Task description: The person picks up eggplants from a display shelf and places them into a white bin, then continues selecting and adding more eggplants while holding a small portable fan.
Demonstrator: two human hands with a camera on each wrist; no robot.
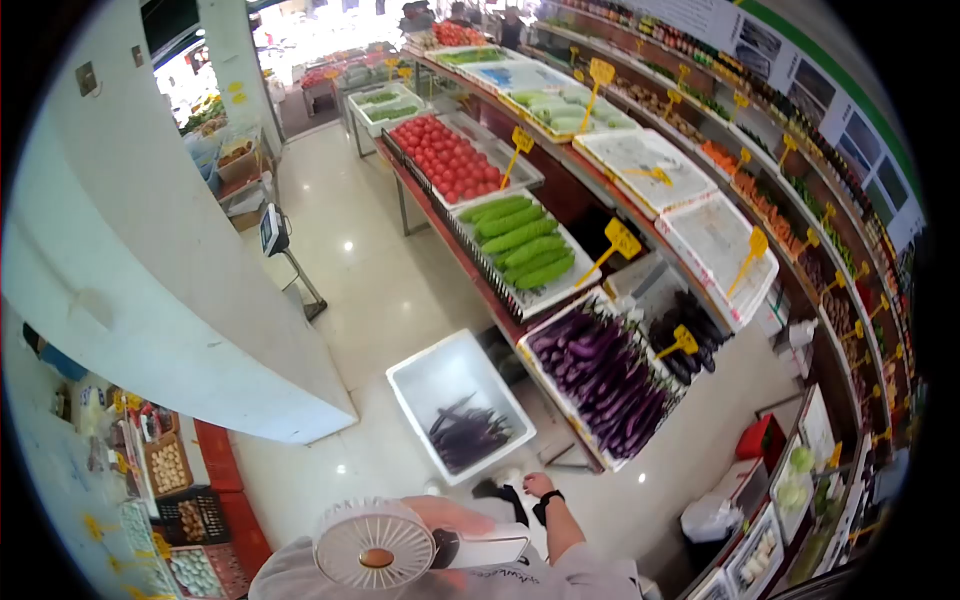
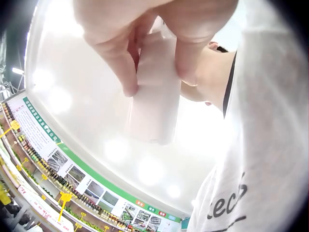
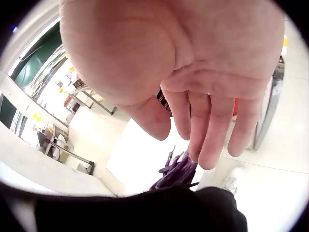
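A round white handheld fan (image 1: 375, 545) is at the bottom of the head view, beside my left hand (image 1: 450, 514). The left wrist view shows this left hand (image 2: 154, 36) with thumb and fingers gripping a pale, smooth handle (image 2: 155, 96). My right hand (image 1: 538, 486), with a dark band at the wrist, holds nothing; in the right wrist view the right hand (image 3: 178, 63) has loose fingers pointing down. Beyond it, a white bin (image 1: 402, 382) stands on the floor with purple eggplants (image 1: 468, 436) inside, and these eggplants (image 3: 175, 172) also show below the fingertips.
To the right stands a display table (image 1: 480, 284) with tomatoes (image 1: 445, 158), green gourds (image 1: 520, 240) and a box of eggplants (image 1: 600, 375). A white pillar (image 1: 190, 290) and a scale (image 1: 273, 230) are on the left. Stocked shelves (image 1: 770, 205) line the right side.
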